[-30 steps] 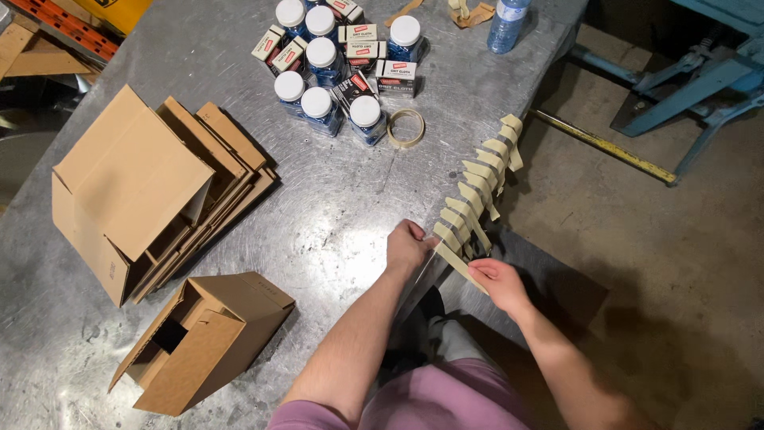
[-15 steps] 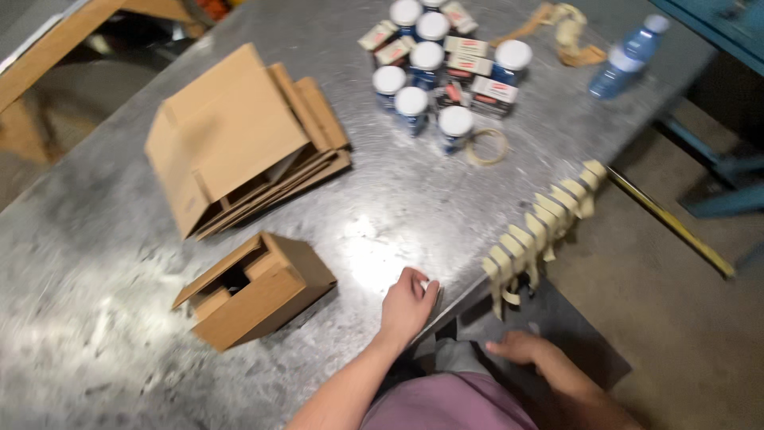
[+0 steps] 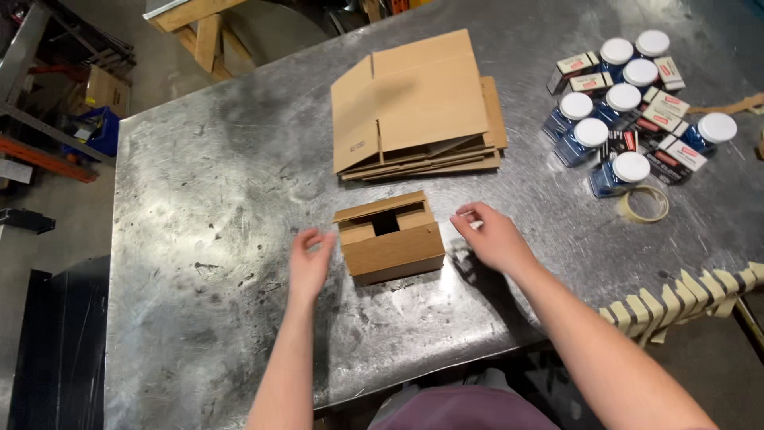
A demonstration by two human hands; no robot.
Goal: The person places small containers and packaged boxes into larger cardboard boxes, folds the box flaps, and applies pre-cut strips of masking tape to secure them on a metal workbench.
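Observation:
A small brown cardboard box (image 3: pixel 390 243) stands on the metal table (image 3: pixel 199 207) with its top flaps partly folded in. My left hand (image 3: pixel 309 263) hovers just left of the box, fingers apart and holding nothing. Just right of the box, near its top corner, my right hand (image 3: pixel 493 237) has its fingertips pinched on what looks like a short pale tape strip.
A stack of flattened cardboard boxes (image 3: pixel 418 111) lies behind the small box. Several white-lidded blue jars (image 3: pixel 605 119) and small cartons cluster at the far right, with a tape roll (image 3: pixel 645 204) beside them. Cut tape strips (image 3: pixel 684 299) hang along the table's near-right edge.
Both hands left the tape strips at the table edge and came to either side of the small box. The view swung left, so the box is now central.

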